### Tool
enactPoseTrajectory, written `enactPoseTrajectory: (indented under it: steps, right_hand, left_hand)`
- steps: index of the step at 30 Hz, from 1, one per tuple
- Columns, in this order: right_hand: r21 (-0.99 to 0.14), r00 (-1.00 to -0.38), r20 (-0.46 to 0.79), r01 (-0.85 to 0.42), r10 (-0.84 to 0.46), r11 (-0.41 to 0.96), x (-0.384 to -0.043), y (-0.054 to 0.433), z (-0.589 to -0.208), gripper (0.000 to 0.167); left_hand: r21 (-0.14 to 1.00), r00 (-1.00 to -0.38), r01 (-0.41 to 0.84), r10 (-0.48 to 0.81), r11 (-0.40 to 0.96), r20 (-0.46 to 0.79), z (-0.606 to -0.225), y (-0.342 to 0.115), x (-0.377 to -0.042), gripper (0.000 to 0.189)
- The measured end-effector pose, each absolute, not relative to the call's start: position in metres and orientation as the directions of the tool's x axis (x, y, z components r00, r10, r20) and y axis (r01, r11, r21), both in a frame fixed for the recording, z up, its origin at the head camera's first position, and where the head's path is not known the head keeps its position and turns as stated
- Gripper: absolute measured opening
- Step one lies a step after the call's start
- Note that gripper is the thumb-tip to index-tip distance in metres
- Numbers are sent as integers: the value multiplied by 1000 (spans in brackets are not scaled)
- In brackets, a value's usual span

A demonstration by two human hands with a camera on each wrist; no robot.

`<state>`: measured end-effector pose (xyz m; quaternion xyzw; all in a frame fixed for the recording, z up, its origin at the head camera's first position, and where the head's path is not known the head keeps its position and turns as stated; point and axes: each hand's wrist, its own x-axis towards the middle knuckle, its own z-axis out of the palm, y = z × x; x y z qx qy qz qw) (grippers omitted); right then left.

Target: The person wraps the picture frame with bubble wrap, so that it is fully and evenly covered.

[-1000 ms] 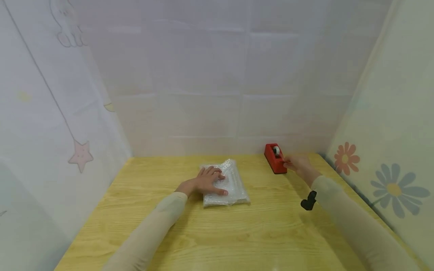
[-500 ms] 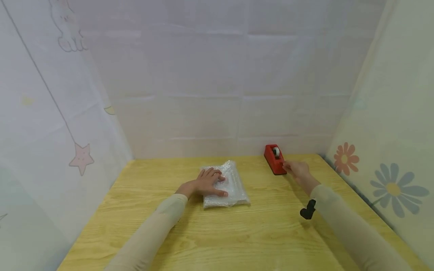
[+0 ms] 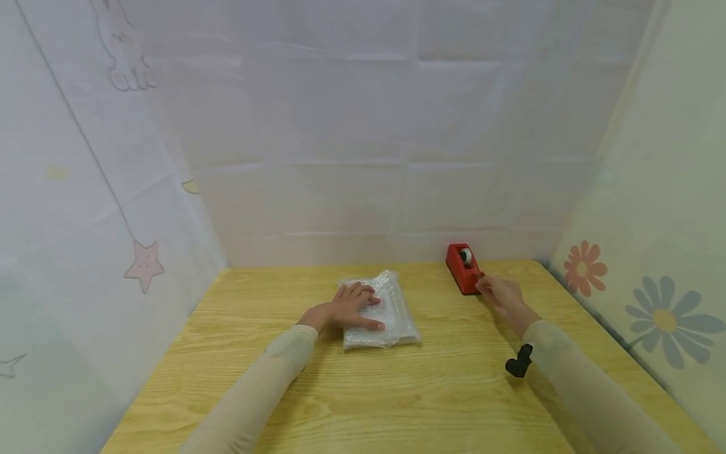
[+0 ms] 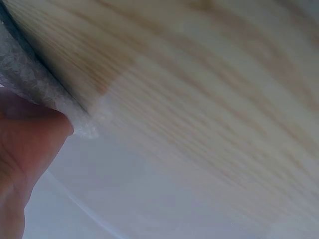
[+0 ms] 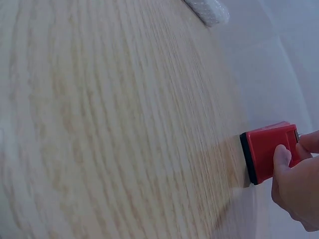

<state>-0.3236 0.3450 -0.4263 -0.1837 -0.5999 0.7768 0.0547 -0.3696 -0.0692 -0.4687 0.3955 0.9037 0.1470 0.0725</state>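
In the head view my left hand rests with spread fingers on a flat parcel in clear bubble wrap. A bubble-wrap edge and part of that hand show in the left wrist view. My right hand is at the near end of a red tape dispenser, which holds a small tape roll. In the right wrist view, the thumb lies on the red end face and other fingers bend by its top edge. No tape strip can be made out between them.
The wood-grain table reaches back to a pale cloth wall. Printed cloth with flowers stands along the right side, and cloth with a star along the left. A black heart-shaped piece is at the right wrist.
The right hand shifts slightly at the dispenser's near end. The left hand stays on the bubble-wrapped parcel. The head view itself shifts a little.
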Motion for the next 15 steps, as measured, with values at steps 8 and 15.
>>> enactPoseTrajectory:
  steps: [8,15]
  right_hand:
    - [-974,-923,-185,127,337,-187,-326,350,-437,22]
    - [-982,-920,-184,154,346,-111,-333,352,-452,28]
  left_hand:
    - [285,-684,695,729,660,-20,-473,-67,-374,88]
    - [302,-685,689,728,658,-25,-471,-68,-371,88]
